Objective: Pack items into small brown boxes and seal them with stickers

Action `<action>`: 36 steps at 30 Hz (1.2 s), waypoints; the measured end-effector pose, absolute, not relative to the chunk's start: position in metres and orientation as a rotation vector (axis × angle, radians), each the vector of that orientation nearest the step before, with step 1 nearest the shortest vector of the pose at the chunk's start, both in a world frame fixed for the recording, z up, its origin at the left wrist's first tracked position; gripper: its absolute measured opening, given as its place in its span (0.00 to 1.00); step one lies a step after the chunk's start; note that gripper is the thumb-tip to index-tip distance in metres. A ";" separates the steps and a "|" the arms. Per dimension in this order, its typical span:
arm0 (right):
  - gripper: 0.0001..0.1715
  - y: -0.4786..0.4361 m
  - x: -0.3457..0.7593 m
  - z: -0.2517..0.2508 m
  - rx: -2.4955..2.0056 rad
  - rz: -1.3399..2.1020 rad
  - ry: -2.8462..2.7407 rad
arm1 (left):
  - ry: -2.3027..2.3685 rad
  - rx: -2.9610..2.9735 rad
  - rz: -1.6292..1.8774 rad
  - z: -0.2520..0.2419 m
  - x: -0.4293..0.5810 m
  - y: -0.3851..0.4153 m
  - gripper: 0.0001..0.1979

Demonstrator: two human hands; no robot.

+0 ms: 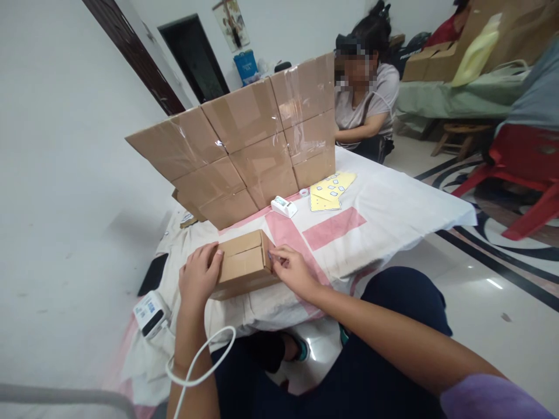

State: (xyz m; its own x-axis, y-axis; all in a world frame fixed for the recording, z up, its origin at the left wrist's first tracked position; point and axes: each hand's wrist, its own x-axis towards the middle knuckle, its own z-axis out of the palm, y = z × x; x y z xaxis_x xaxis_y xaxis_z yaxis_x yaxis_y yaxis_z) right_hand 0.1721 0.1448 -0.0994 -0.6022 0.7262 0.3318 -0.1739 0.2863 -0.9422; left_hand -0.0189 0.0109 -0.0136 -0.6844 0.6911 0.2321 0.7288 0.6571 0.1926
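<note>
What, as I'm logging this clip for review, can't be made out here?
All in the head view:
Box: left end covered by the left hand.
Right hand: whether it pinches anything at the box's edge is too small to tell.
Table: the part behind the box wall is hidden by it.
Yellow sheets: print too small.
White device, near left: label blurred.

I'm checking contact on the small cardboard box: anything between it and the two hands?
Nothing visible. The left hand lies on the small cardboard box at its left end; the right hand touches its right end. A white cable loops below the left wrist.
</note>
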 end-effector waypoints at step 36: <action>0.20 0.165 0.158 -0.109 -0.645 1.599 -1.802 | -2.795 -1.112 -0.288 -0.011 -0.020 0.018 0.27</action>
